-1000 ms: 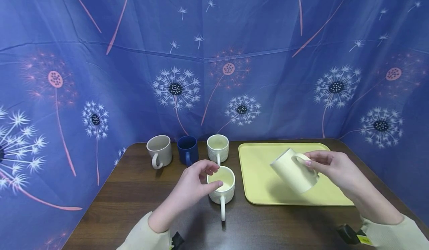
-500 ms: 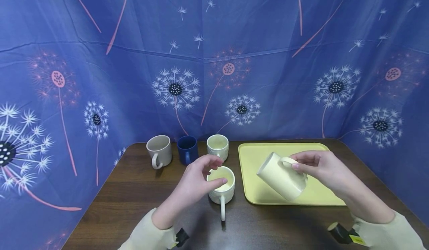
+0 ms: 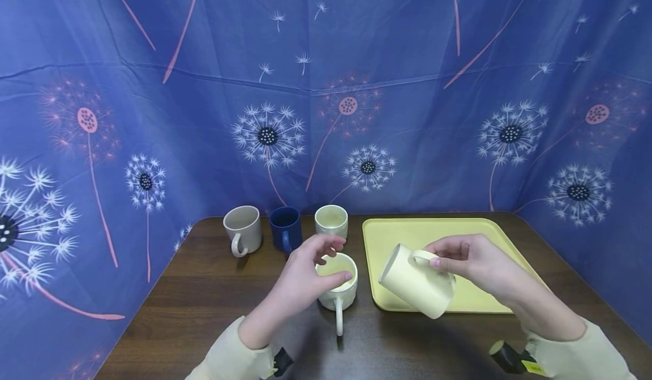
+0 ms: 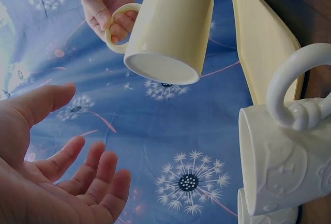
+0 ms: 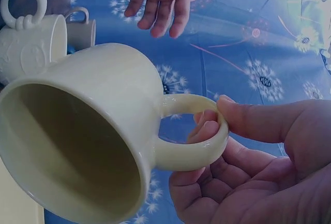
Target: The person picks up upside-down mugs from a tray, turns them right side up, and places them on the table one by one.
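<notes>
My right hand [image 3: 479, 264] pinches the handle of a smooth pale yellow mug [image 3: 420, 286], thumb on top and fingers curled below. The mug hangs tilted over the tray's near left part, its base toward the left. In the right wrist view the yellow mug's hollow mouth [image 5: 72, 157] faces the camera. My left hand [image 3: 308, 275] has its fingers loosely bent and holds nothing. From the head, it overlaps a white embossed mug [image 3: 342, 299], whose handle points toward me. The left wrist view shows that embossed mug [image 4: 289, 157] apart from the left hand's fingers [image 4: 106, 177].
Along the back stand a grey mug [image 3: 244, 230], a navy mug [image 3: 285, 227] and another whitish mug [image 3: 331, 221], partly behind my left hand. A yellow tray [image 3: 379, 289] lies on the right of the dark wooden table [image 3: 193, 323]. A blue dandelion-print cloth [image 3: 433, 142] hangs behind.
My right hand has carried the yellow mug leftward and nearer to me, from above the tray toward its near left edge. The left hand has shifted slightly right over the white embossed mug.
</notes>
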`<state>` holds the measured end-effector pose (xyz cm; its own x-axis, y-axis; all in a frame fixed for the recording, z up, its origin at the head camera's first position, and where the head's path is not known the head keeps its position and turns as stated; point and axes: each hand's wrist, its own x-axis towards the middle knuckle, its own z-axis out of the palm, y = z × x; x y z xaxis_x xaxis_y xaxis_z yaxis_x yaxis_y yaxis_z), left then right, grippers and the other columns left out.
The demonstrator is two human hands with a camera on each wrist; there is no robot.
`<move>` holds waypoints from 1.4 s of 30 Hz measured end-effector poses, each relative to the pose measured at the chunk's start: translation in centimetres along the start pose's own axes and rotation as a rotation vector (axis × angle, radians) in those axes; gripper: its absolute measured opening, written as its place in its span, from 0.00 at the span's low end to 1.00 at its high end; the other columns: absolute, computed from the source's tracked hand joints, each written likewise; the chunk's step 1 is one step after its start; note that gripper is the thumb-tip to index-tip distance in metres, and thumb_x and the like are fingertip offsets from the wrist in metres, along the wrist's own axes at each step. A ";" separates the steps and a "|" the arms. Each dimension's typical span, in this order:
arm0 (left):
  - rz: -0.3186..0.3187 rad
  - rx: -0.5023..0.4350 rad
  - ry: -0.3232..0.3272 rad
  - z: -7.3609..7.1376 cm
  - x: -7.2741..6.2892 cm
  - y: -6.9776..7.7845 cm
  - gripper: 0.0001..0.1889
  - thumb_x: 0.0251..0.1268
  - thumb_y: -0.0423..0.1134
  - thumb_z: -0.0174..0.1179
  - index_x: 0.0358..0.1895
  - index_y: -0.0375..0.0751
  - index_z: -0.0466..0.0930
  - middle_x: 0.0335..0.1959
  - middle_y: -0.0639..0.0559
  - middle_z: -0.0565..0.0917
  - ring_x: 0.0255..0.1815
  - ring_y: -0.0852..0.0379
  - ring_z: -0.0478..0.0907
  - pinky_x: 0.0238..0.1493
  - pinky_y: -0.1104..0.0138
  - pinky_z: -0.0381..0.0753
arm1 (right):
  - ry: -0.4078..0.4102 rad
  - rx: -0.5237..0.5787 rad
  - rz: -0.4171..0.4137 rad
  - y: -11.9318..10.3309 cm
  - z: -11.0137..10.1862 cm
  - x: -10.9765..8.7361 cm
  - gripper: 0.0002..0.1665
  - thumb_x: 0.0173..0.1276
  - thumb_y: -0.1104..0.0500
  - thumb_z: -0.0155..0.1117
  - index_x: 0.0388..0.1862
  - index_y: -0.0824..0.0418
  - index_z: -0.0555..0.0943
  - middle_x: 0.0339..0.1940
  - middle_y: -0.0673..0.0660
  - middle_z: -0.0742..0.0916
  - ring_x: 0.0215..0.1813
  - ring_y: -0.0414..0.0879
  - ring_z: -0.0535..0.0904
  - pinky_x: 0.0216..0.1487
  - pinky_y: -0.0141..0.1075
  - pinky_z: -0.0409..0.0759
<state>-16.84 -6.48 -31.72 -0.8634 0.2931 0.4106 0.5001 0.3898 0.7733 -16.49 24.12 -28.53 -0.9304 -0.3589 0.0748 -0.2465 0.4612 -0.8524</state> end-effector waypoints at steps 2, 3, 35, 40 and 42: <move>0.011 -0.002 0.005 0.2 0.0 0.0 0.25 0.45 0.36 0.73 0.51 0.48 0.77 0.44 0.60 0.80 0.43 0.58 0.76 0.43 0.64 0.77 | -0.009 0.001 -0.012 -0.2 0.3 0.0 0.18 0.64 0.60 0.64 0.48 0.72 0.80 0.39 0.61 0.86 0.38 0.38 0.81 0.38 0.34 0.80; 0.019 0.001 0.007 0.3 0.0 0.0 0.25 0.45 0.36 0.73 0.51 0.48 0.77 0.45 0.60 0.80 0.43 0.58 0.76 0.43 0.63 0.77 | -0.013 0.000 -0.016 -0.3 0.4 0.0 0.18 0.64 0.60 0.64 0.48 0.71 0.80 0.39 0.61 0.86 0.37 0.38 0.81 0.37 0.34 0.80; 0.093 0.071 -0.060 2.5 -0.3 1.2 0.23 0.46 0.39 0.73 0.49 0.45 0.78 0.45 0.56 0.81 0.48 0.56 0.77 0.51 0.66 0.75 | -0.202 0.010 -0.103 -2.7 3.9 1.4 0.13 0.62 0.61 0.65 0.43 0.68 0.82 0.36 0.58 0.87 0.36 0.42 0.80 0.37 0.33 0.80; 0.135 0.077 -0.048 3.0 0.0 1.0 0.19 0.47 0.37 0.73 0.45 0.43 0.81 0.42 0.56 0.82 0.45 0.59 0.78 0.49 0.68 0.75 | -0.213 0.021 -0.124 -2.8 4.2 1.6 0.13 0.62 0.61 0.65 0.43 0.68 0.82 0.35 0.57 0.87 0.35 0.42 0.80 0.36 0.33 0.80; 0.149 0.080 -0.046 3.1 0.1 0.9 0.18 0.47 0.37 0.72 0.44 0.43 0.81 0.41 0.56 0.83 0.44 0.62 0.77 0.49 0.68 0.75 | -0.214 0.016 -0.127 -2.8 4.3 1.7 0.13 0.62 0.61 0.65 0.43 0.68 0.82 0.34 0.57 0.87 0.34 0.41 0.80 0.36 0.32 0.79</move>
<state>-16.25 -3.44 -32.51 -0.7763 0.3918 0.4938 0.6276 0.4067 0.6639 -16.22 18.76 -28.21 -0.8132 -0.5775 0.0725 -0.3524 0.3893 -0.8510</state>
